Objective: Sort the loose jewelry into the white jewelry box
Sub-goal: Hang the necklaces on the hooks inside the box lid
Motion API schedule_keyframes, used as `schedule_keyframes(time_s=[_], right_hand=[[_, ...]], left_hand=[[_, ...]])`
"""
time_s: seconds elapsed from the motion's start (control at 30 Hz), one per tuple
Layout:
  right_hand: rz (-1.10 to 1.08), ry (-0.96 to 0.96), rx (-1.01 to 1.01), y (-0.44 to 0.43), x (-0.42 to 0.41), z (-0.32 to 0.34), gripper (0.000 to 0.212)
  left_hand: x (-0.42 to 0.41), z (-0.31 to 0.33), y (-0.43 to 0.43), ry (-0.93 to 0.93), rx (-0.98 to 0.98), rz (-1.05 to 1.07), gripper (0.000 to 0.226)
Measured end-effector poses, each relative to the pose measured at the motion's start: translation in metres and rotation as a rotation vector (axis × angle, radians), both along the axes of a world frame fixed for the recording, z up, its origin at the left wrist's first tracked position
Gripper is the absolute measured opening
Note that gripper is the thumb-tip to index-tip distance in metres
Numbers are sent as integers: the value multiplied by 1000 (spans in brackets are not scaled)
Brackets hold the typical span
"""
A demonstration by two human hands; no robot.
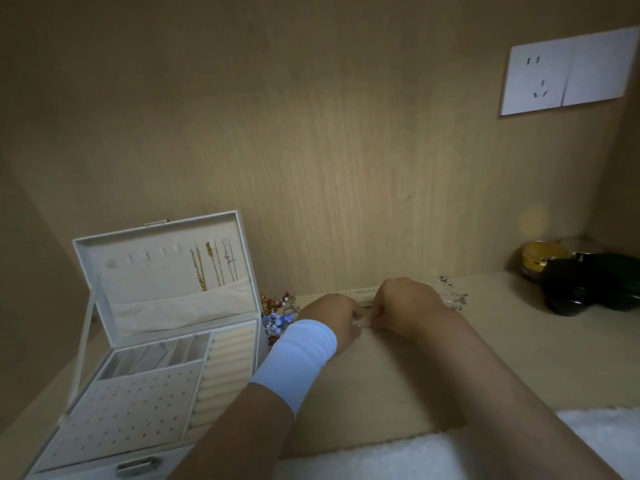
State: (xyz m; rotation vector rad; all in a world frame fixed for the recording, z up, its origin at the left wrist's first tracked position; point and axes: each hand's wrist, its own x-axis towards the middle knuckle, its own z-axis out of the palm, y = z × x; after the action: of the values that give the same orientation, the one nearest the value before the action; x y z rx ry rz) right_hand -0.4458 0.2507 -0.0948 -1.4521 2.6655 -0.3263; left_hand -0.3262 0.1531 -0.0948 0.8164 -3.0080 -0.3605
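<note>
Both hands work close to the back wall. The left hand and right hand have curled fingers, their tips pinching a thin silver chain just above the wooden desk. The white jewelry box stands open at the desk's left end, its lid upright with necklaces hanging inside. Coloured loose jewelry lies between the box and the left hand, and silver pieces lie behind the right hand. Bare desk runs right to dark jars in the corner.
</note>
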Motion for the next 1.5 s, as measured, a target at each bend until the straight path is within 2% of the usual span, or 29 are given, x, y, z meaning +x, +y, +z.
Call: schedule_keyframes(time_s=[0.13,0.3,0.47,0.53,0.57,0.63,0.7,0.77,0.87,0.97,1.23,1.37,1.43,1.5], right_hand=[[42,0,57,3,0,-1,16],[99,-215,77,7,-2,6,36],[177,-372,-49,13,3,26,21],[174,-451,-130,13,6,34,23],[177,-496,-161,13,8,38,27],[218,-593,-226,12,13,45,29],[263,-674,-298,12,21,52,27],[289,-737,-364,12,32,59,25],[306,-822,-436,8,47,66,23],[331,-872,-504,-1,62,67,22],[357,-979,-666,-17,105,86,23],[375,-1064,-708,-35,124,102,13],[392,-1078,-710,-45,132,108,14],[415,-1051,-683,-55,139,114,17]], left_hand=[[-2,-3,3,32,16,30,23],[-3,-7,4,103,55,86,11],[7,1,5,185,130,115,16],[13,9,2,265,197,138,15],[16,14,1,333,290,155,12],[23,26,4,484,641,191,7],[34,39,6,568,950,206,12],[50,46,4,585,1047,162,16],[72,52,-3,585,1002,59,18],[88,58,-12,636,931,53,11],[134,91,-44,738,758,58,10],[154,109,-62,808,796,28,16],[162,117,-70,874,853,21,8],[173,121,-78,922,891,3,11]])
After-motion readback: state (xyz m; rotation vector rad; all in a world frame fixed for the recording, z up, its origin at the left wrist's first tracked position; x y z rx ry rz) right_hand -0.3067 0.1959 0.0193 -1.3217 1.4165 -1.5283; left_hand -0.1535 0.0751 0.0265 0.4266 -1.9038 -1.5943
